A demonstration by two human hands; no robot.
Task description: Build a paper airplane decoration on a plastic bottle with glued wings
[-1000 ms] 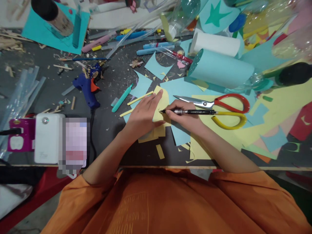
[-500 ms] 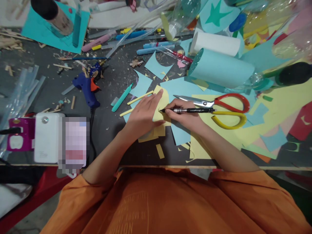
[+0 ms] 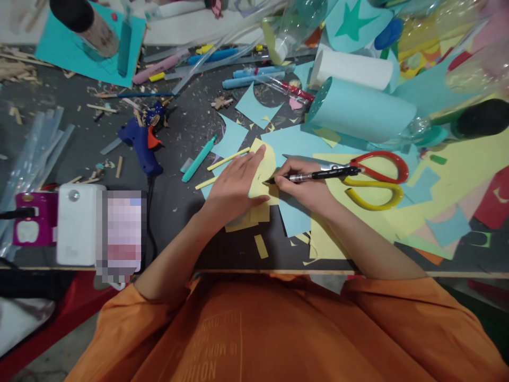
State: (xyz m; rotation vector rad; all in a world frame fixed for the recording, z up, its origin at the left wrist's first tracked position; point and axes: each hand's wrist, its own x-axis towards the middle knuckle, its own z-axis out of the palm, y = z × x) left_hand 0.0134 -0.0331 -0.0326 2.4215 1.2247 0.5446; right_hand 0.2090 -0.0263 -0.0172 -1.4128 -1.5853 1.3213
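My left hand [image 3: 234,183] lies flat with its fingers stretched over a piece of yellow paper [image 3: 269,159], pressing on its left part. A black pen [image 3: 314,175] is pinched in my right hand [image 3: 304,185], its tip on the yellow paper, where a short dark curved line shows. Under and behind my right hand lie scissors [image 3: 376,167] with one red and one yellow handle; the hand partly hides their blades. Two thin yellow strips [image 3: 228,159] stick out to the left of my left hand, over light blue paper [image 3: 292,215].
A blue glue gun [image 3: 143,148], a white power bank [image 3: 77,223] and a blurred-out phone [image 3: 123,228] are on the left. A teal marker [image 3: 200,158] lies near my left hand. Light blue and white paper tubes [image 3: 361,109], bottles and scraps crowd the right.
The pen tip has shifted slightly right on the yellow paper, and the pen's back end has swung up and right. A curved line now shows more clearly. My left hand stays in place.
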